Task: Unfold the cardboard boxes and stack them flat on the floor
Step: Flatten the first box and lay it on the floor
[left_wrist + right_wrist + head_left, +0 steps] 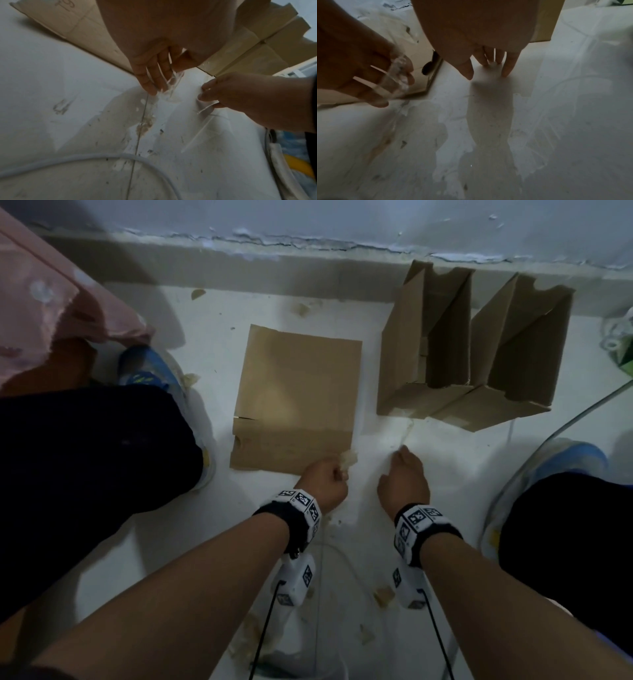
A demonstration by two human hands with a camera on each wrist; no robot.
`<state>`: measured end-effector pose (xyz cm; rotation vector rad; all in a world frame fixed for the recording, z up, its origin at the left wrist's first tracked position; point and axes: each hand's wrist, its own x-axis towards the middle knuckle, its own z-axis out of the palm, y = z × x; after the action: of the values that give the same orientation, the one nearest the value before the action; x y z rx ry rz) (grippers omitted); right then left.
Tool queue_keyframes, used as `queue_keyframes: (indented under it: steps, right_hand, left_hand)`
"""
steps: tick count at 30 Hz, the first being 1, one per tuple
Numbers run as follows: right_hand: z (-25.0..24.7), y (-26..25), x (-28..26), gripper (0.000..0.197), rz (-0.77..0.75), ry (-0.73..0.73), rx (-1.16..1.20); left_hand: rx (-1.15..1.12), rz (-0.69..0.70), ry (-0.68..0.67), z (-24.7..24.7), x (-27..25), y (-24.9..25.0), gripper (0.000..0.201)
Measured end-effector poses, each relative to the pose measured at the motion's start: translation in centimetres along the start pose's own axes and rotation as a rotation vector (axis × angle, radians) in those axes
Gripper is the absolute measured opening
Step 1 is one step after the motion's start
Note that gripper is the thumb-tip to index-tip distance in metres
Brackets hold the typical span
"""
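Note:
A flattened cardboard box (294,398) lies on the white floor (428,446) in front of me. Two more cardboard boxes (428,337) (520,347) stand open against the wall, to the right of it. My left hand (342,472) hovers at the flat box's near right corner, and its curled fingers (150,75) hold a crumpled wad of clear tape (171,83) (397,75). My right hand (402,455) is a little to the right, fingers (506,67) straight and pointing down, tips at the bare floor. A thin clear strip (207,107) lies by those fingertips.
My knees in dark trousers and blue shoes (150,371) (565,460) flank the work area. Pink cloth (51,302) hangs at the far left. A white cable (548,433) curves along the right, and tape scraps (383,595) litter the floor. The wall's base (308,268) bounds the back.

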<state>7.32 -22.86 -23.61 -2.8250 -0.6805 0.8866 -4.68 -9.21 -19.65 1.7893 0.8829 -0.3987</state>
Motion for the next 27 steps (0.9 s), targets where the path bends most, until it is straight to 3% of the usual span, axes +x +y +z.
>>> queue_keyframes:
  steps: [3, 6, 9, 11, 13, 20, 23, 27]
  right_hand:
    - [-0.8, 0.1, 0.3, 0.052, -0.045, 0.1, 0.088]
    - [-2.1, -0.2, 2.0, 0.045, 0.074, 0.198, 0.303]
    - [-3.0, -0.5, 3.2, 0.032, 0.252, 0.099, 0.264]
    - [-3.2, -0.5, 3.1, 0.023, 0.267, 0.063, 0.201]
    - [-3.1, -0.4, 2.9, 0.014, 0.206, 0.076, 0.161]
    - [-4.4, -0.9, 3.7, 0.02, 0.196, 0.007, 0.018]
    - [-5.3, -1.0, 3.4, 0.027, 0.185, 0.003, -0.085]
    - [-7.0, -2.2, 2.8, 0.031, 0.204, -0.088, 0.078]
  left_hand:
    - [-0.001, 0.028, -0.03, 0.4, -0.5, 0.4, 0.039]
    - [0.02, 0.025, 0.008, 0.3, -0.7, 1.1, 0.058]
    - [-0.022, 0.019, 0.018, -0.2, -0.9, 1.4, 0.058]
    - [-0.05, 0.017, 0.007, -0.7, -1.2, 1.5, 0.073]
    - [-0.06, 0.021, 0.02, -1.2, -1.1, 1.5, 0.066]
    - [0.026, 0.038, 0.106, -0.9, 0.8, -0.2, 0.021]
    - [0.033, 0.066, 0.177, -0.5, 1.4, -0.3, 0.018]
    - [-0.066, 0.062, 0.188, -0.2, 1.6, -0.1, 0.024]
